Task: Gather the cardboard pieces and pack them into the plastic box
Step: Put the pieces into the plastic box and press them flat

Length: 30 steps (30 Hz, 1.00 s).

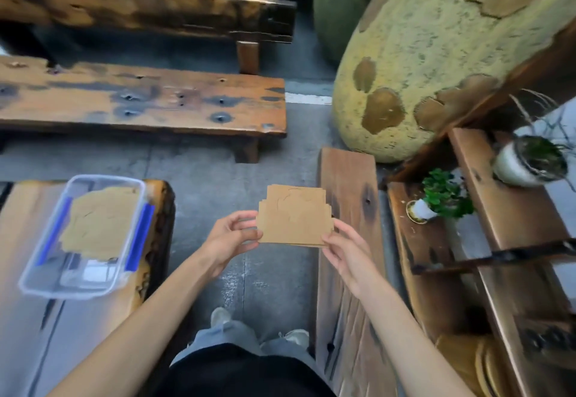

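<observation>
Cardboard stack [294, 215] sits uneven in the air between your left hand [229, 237] and right hand [344, 248], pinched at its sides. Loosen either pinch carrying it left to the box [28, 281] and pieces could slide out.

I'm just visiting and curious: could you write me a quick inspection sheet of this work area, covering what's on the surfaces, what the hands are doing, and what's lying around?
Surface: wooden table at left bears the plastic box; a plank bench lies to the right.
Job's things: clear plastic box with blue clips, cardboard already inside; a fanned cardboard stack held over the floor.
Clutter: two potted plants on a wooden shelf.
Hands: left hand pinches the stack's left edge; right hand grips its lower right corner.
Cables: nothing seen.
Surroundings: low dark wooden benches ahead, a large yellow textured rounded form, grey concrete floor.
</observation>
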{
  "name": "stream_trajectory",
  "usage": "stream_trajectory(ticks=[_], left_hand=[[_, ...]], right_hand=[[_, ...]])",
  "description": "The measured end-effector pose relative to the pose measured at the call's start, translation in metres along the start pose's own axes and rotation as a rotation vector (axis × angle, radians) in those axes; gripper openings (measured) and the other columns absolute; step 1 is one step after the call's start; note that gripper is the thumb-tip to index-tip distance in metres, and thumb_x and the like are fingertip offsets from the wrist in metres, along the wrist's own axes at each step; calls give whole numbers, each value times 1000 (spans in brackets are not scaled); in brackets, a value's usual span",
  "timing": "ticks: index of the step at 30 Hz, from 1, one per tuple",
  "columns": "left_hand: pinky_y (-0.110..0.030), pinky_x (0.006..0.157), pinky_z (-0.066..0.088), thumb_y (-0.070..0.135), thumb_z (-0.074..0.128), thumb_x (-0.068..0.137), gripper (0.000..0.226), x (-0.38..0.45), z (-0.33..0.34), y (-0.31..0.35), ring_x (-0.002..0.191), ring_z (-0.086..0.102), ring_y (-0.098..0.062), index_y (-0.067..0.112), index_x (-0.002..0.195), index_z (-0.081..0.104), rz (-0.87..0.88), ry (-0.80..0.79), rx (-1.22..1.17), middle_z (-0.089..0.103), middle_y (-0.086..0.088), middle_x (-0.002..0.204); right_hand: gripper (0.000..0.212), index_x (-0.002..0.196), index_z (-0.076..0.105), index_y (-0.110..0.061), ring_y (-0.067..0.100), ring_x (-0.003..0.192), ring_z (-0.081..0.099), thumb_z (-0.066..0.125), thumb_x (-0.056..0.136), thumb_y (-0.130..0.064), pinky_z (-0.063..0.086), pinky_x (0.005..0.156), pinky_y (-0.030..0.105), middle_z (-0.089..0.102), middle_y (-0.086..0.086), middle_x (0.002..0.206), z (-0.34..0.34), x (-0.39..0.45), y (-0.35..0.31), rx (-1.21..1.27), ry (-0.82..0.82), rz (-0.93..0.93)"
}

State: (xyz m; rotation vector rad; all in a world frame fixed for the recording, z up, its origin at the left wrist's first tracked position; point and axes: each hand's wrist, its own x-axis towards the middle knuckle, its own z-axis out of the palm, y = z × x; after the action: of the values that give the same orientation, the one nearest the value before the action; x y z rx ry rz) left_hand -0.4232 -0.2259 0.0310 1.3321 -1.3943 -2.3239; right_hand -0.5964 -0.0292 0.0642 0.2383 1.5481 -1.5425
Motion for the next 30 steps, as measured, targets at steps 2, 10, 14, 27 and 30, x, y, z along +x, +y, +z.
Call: stream_trajectory(ticks=[2, 10, 14, 27, 30], left_hand=[[-27, 75, 61, -9, 73, 83, 40, -5, -26, 1, 85, 75, -11, 17, 113, 70, 17, 58, -37, 76, 1, 100], [-26, 72, 63, -8, 75, 83, 39, -34, -118, -1, 83, 77, -8, 21, 109, 72, 55, 225, -180, 79, 9, 91], [-31, 81, 61, -13, 70, 85, 47, -52, -153, 0, 91, 73, -16, 11, 125, 64, 100, 297, -229, 73, -4, 111], [-21, 68, 62, -16, 69, 84, 44, -90, -226, -13, 82, 74, -15, 12, 118, 66, 177, 651, -363, 69, -6, 108], [-21, 68, 62, -16, 69, 84, 45, -90, -236, -16, 88, 73, -23, 7, 122, 64, 165, 749, -374, 68, -10, 113]], right_hand=[[46, 127, 64, -17, 17, 108, 71, 67, 88, 7, 52, 85, 29, 77, 5, 115, 29, 4, 4, -54, -28, 21], [43, 125, 64, -19, 16, 108, 72, 68, 89, 5, 52, 85, 27, 80, 2, 108, 131, 19, 17, -239, -157, 58], [44, 126, 63, -19, 19, 113, 71, 69, 89, 4, 53, 85, 26, 79, 5, 112, 179, 25, 28, -317, -230, 60], [40, 125, 64, -13, 16, 99, 73, 66, 89, 6, 56, 86, 29, 78, 7, 111, 311, 44, 51, -629, -483, 39], [41, 125, 64, -11, 21, 104, 72, 67, 89, 7, 56, 95, 36, 78, 10, 113, 341, 57, 57, -739, -554, 24]])
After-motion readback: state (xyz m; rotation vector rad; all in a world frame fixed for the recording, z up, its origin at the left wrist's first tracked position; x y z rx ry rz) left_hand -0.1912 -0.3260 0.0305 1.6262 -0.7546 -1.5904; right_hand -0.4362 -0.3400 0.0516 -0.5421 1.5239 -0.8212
